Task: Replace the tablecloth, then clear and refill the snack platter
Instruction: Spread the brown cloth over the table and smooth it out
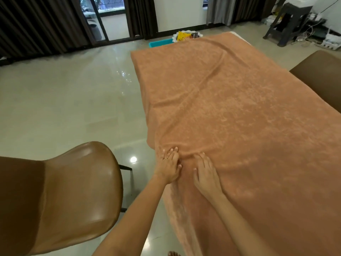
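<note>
- chair in glossy brown leather fills the lower left, its back turned toward the camera, standing on the shiny pale floor just beside the table's left edge.
- left hand lies palm down at the near left edge of the tablecloth, fingers spread flat and pressing the fabric where it bunches into small folds; a ring shows on one finger. it grips nothing.
- right hand lies just beside it, also flat and open on the cloth, fingers pointing away from the camera, holding nothing.
- the tablecloth, orange and plush, covers the whole table and hangs over the near and left sides, with long wrinkles running across it toward the far end.
- a snack platter with a lacy white rim and yellow packets sits beyond the table's far end, next to a teal box.
- a second brown chair stands at the right edge.
</note>
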{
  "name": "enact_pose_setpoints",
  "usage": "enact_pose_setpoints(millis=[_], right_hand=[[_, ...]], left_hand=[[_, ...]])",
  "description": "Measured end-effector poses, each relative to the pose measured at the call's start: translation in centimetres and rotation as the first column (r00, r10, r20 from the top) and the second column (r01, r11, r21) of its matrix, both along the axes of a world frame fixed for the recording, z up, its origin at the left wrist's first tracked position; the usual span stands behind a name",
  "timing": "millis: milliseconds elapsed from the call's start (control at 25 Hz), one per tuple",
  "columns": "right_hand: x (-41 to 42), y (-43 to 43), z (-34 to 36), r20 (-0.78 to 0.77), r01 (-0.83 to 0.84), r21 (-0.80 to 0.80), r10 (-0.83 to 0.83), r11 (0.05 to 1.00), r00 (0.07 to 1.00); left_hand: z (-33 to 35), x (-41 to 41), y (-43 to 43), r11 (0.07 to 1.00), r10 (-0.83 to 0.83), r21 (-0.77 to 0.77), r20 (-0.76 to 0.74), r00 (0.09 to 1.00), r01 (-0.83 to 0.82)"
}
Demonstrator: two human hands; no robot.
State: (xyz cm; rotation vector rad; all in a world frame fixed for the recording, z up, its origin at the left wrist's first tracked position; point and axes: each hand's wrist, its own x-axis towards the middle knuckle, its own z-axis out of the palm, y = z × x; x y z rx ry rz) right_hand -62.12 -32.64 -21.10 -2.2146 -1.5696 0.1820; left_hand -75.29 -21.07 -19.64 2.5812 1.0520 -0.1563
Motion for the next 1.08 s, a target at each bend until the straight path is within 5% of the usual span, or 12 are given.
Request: enact_pose_setpoints(millis=[240,400,560,800,1080], right_hand=[[-2.3,5.3,-1.4,0.04,-0.014,-0.146,0.02,0.989,0.999],[-1.7,8.9,-0.4,0.106,0.022,-0.157,-0.005,0.987,0.994],[-1.7,13.3,-1.1,0.067,-0.086,-0.134,0.095,0.987,0.993],[-2.7,17.7,-1.3,0.072,-0.04,-0.213,0.056,0.976,0.996],[-2.4,22.1,-1.1,0.098,-0.077,-0.203,0.098,0.976,0.99]], left_hand=[[0.2,0.4,4.7,0.986,-0.13,0.107,0.017,0.991,0.128],[-0.6,1.0,9.1,0.994,0.022,0.101,0.153,0.988,-0.038],[-1.5,0.1,15.9,0.998,0.035,-0.052,0.016,0.999,-0.035],[-0.8,0.6,24.2,0.994,-0.082,0.071,-0.024,0.996,0.083],[-0.6,2.6,31.5,0.997,0.051,0.045,0.163,0.985,-0.059]])
